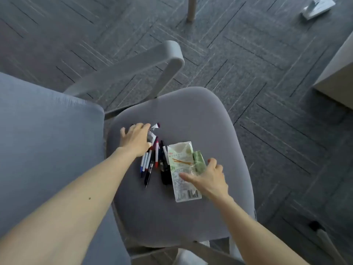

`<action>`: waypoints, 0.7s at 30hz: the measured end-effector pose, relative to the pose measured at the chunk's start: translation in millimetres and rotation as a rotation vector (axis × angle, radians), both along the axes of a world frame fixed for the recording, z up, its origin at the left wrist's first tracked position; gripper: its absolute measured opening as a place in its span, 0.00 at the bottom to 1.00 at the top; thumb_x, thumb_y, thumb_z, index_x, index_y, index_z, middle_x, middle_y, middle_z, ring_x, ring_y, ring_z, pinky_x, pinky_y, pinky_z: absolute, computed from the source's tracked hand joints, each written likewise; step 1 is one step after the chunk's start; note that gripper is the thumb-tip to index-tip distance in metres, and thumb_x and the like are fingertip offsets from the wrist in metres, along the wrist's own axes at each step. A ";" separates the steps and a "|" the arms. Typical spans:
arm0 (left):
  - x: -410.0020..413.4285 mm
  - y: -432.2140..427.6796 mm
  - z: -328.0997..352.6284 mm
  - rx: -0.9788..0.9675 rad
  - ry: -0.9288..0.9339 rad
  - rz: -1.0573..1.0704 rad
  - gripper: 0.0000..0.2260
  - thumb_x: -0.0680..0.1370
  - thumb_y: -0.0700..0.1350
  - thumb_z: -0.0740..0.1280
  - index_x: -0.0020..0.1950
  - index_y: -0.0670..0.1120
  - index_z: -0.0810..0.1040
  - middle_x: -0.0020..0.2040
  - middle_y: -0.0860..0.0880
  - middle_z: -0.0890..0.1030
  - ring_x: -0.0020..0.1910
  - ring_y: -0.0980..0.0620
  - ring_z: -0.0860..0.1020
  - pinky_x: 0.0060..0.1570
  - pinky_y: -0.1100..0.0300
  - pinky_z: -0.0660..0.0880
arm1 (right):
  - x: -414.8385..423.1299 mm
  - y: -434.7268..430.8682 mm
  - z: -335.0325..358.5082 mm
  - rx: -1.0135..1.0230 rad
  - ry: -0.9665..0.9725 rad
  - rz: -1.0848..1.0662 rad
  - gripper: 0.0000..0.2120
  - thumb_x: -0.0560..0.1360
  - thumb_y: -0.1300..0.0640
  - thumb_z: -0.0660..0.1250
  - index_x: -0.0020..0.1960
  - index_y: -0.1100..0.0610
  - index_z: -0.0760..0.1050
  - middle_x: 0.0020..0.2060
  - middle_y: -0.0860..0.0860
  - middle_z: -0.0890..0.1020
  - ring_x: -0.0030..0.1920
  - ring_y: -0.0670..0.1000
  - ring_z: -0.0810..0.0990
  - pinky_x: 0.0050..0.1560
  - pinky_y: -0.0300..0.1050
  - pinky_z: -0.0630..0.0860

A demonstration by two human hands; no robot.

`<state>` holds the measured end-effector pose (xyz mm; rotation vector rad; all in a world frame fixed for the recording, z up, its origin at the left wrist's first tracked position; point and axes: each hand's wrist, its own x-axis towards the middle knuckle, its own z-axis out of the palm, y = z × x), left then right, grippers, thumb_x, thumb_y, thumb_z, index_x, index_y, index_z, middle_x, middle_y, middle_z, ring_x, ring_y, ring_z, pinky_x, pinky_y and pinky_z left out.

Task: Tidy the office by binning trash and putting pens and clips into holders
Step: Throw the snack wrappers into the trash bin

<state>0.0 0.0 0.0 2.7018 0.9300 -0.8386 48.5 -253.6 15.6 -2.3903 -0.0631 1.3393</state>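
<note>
Several pens [152, 161] lie in a loose bunch on the grey seat of an office chair [172, 213]. Right of them lies a flat white snack wrapper [180, 159], with a crumpled green wrapper [198, 159] at its right edge. A small torn scrap of packaging [155, 126] lies above the pens. My left hand [135, 139] rests palm down over the upper ends of the pens, fingers spread, touching the scrap. My right hand [208, 177] lies on the white wrapper, fingers curling around the green one. Whether either hand has closed a grip is unclear.
The chair's backrest [44, 140] fills the left. Its pale armrest [168, 60] loops over the dark carpet beyond the seat. A table leg [191, 8] stands at the top, a flat white item [318, 7] lies on the floor top right, and a pale cabinet [338, 77] stands at the right edge.
</note>
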 end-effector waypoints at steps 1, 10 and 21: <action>-1.3 1.1 -2.6 0.019 0.009 0.001 0.28 0.77 0.46 0.67 0.75 0.52 0.63 0.73 0.49 0.67 0.71 0.45 0.66 0.71 0.42 0.56 | -4.3 4.7 -3.1 -0.023 -0.040 -0.003 0.53 0.58 0.27 0.72 0.70 0.55 0.56 0.64 0.55 0.68 0.66 0.59 0.70 0.58 0.58 0.72; -8.4 9.3 -11.1 0.131 -0.126 0.000 0.07 0.78 0.39 0.63 0.55 0.47 0.73 0.58 0.46 0.77 0.59 0.44 0.74 0.67 0.41 0.59 | -20.6 15.8 -34.3 -0.076 -0.152 -0.134 0.27 0.65 0.44 0.76 0.52 0.55 0.66 0.49 0.54 0.79 0.51 0.59 0.79 0.47 0.50 0.73; -10.1 -21.1 33.4 -0.246 -0.370 0.340 0.07 0.77 0.32 0.57 0.52 0.42 0.63 0.38 0.48 0.71 0.34 0.51 0.70 0.27 0.56 0.63 | 1.9 -14.1 -14.2 0.191 0.022 -0.342 0.06 0.71 0.52 0.73 0.47 0.51 0.81 0.41 0.48 0.85 0.42 0.50 0.84 0.47 0.50 0.83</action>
